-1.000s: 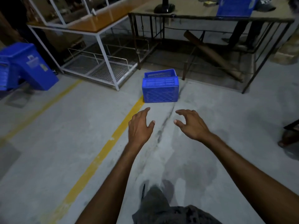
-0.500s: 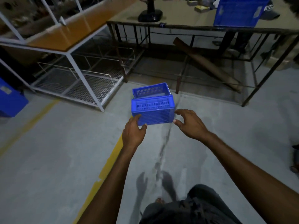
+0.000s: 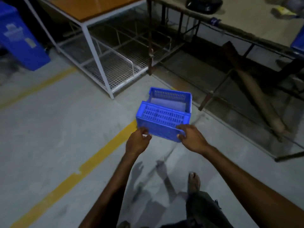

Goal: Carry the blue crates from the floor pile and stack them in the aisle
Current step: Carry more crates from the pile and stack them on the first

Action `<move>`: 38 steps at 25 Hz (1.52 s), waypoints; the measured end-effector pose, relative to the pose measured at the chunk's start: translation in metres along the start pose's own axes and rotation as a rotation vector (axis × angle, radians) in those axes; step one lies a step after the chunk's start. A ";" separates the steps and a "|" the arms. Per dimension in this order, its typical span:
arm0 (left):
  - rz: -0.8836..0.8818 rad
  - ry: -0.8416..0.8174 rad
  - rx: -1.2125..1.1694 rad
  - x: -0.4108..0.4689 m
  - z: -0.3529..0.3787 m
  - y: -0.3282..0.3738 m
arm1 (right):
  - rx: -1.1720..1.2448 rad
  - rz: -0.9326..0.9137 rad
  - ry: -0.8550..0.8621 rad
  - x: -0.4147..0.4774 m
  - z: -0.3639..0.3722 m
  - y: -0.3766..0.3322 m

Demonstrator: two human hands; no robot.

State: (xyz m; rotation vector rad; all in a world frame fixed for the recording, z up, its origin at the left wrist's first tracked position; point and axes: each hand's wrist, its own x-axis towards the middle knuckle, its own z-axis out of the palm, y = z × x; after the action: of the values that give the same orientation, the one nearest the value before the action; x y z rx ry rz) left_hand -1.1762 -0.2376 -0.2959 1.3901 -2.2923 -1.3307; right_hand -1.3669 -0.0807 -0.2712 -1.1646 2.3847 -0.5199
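Observation:
A blue slatted crate (image 3: 162, 120) stands on the concrete floor beside the yellow line, with a second blue crate (image 3: 171, 97) right behind it. My left hand (image 3: 137, 142) grips the front crate's near left corner, fingers curled on its edge. At the near right corner my right hand (image 3: 192, 139) has its fingers over the rim and its thumb on the front wall. Whether the crate is off the floor, I cannot tell.
A white-framed table with a wire-mesh shelf (image 3: 107, 68) stands at the back left, a dark metal table (image 3: 246, 22) at the back right with a brown roll (image 3: 256, 94) leaning under it. A blue bin (image 3: 19, 41) is far left. A yellow line (image 3: 74, 175) crosses the floor.
I have come closer to the crates. Both hands reached forward from open air and now hold the front crate's near corners.

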 end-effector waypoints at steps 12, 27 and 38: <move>-0.215 -0.058 -0.240 0.079 0.203 0.086 | -0.190 -0.034 -0.356 0.146 -0.024 0.187; -0.345 0.269 -0.481 0.235 0.433 -0.026 | -0.397 -0.121 -0.340 0.462 0.184 0.384; -0.432 0.354 -0.510 0.283 0.477 -0.058 | -0.014 -0.264 -0.580 0.381 0.230 0.387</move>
State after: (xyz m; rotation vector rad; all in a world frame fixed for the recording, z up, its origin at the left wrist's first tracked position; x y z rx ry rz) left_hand -1.5474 -0.1771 -0.7074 1.7944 -1.3501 -1.4850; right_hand -1.7037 -0.1973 -0.7411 -1.4165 1.7570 -0.2014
